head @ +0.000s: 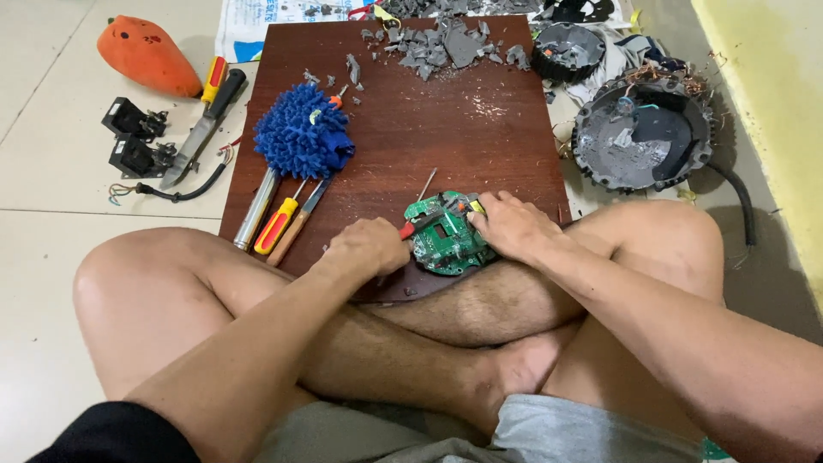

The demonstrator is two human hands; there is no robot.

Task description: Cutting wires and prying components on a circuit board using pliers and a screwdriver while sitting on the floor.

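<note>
A round green circuit board (pixel 443 243) lies at the near edge of a dark brown wooden board (pixel 411 129). My left hand (pixel 367 249) is closed around the red handle of a thin tool whose tip rests on the circuit board. My right hand (pixel 511 225) presses down on the circuit board's right side, fingers over a small yellow part. A thin metal rod (pixel 426 183) sticks out just beyond the circuit board. My crossed bare legs lie under the board's near edge.
A blue fluffy duster (pixel 302 135), red-yellow screwdriver (pixel 278 223) and other tools lie left on the board. Grey broken fragments (pixel 441 43) pile at its far edge. A round black motor housing (pixel 643 133) sits right; an orange object (pixel 146 56), a scraper and black parts (pixel 133 141) sit on the floor left.
</note>
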